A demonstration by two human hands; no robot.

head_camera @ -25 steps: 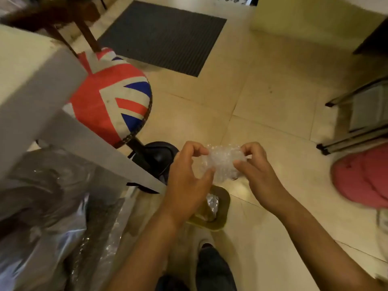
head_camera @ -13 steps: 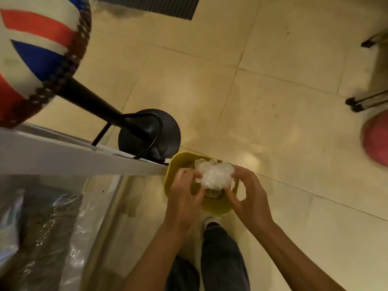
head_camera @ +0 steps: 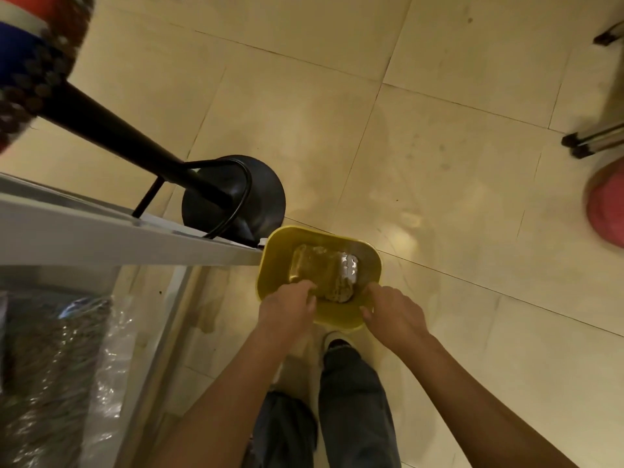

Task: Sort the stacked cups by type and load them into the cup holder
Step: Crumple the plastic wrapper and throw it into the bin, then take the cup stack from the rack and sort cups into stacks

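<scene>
No cups and no cup holder show in this view. A yellow waste bin (head_camera: 274, 265) stands on the tiled floor just in front of my feet. Crumpled clear plastic wrap (head_camera: 337, 278) lies inside it, with a shiny white scrap (head_camera: 349, 265) beside it. My left hand (head_camera: 287, 309) hovers over the bin's near left rim, fingers loosely bent and holding nothing. My right hand (head_camera: 395, 315) is at the near right rim, also holding nothing. Both fingertips point into the bin.
A black stool base (head_camera: 260, 194) with a slanted post stands just beyond the bin on the left. A grey counter edge (head_camera: 118, 241) runs along the left, with plastic-wrapped goods (head_camera: 57, 373) below it. Metal chair legs (head_camera: 594, 143) and a pink object (head_camera: 607, 211) sit at the right.
My hands carried the crumpled plastic wrap down over the yellow bin and let it go; it now lies inside. My view has tilted down towards the floor.
</scene>
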